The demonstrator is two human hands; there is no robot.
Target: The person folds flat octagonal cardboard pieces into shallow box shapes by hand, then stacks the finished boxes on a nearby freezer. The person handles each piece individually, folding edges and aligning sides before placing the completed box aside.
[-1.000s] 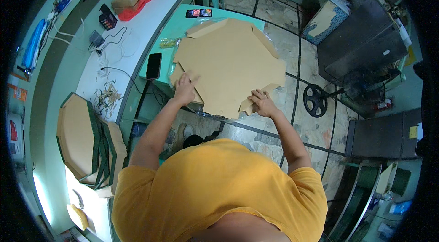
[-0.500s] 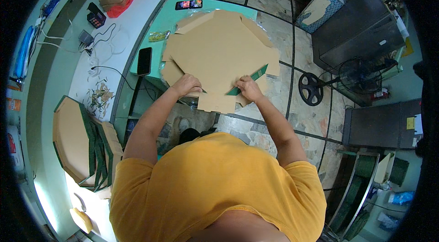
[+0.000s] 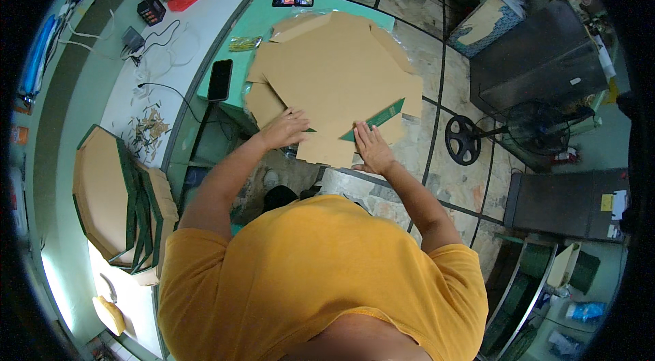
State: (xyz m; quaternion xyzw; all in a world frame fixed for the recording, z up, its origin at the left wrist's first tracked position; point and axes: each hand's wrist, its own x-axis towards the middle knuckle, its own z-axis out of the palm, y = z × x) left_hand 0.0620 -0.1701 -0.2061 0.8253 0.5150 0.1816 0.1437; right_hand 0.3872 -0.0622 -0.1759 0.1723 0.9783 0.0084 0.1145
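A large brown cardboard blank (image 3: 327,68), many-sided with creased flaps round its rim, lies flat on a green table (image 3: 263,3). On its near right side a flap is folded inward and shows a green printed face (image 3: 382,115). My right hand (image 3: 372,148) rests flat beside this flap, fingers stretched out and their tips on its green edge. At the near left, my left hand (image 3: 284,129) presses down with its fingers extended over another folded flap, of which only a sliver of green shows. A flat near flap of the blank sticks out between both hands.
Left of the blank lie a black phone (image 3: 220,80) and a small yellow-green packet (image 3: 244,43); another phone (image 3: 293,0) is at the far edge. Folded octagonal boxes (image 3: 106,190) stack at left, near paper scraps (image 3: 150,130). A fan (image 3: 539,126) stands at right.
Both hands have gone from gripping the near flaps with curled fingers to lying flat on them. The whole view has shifted slightly.
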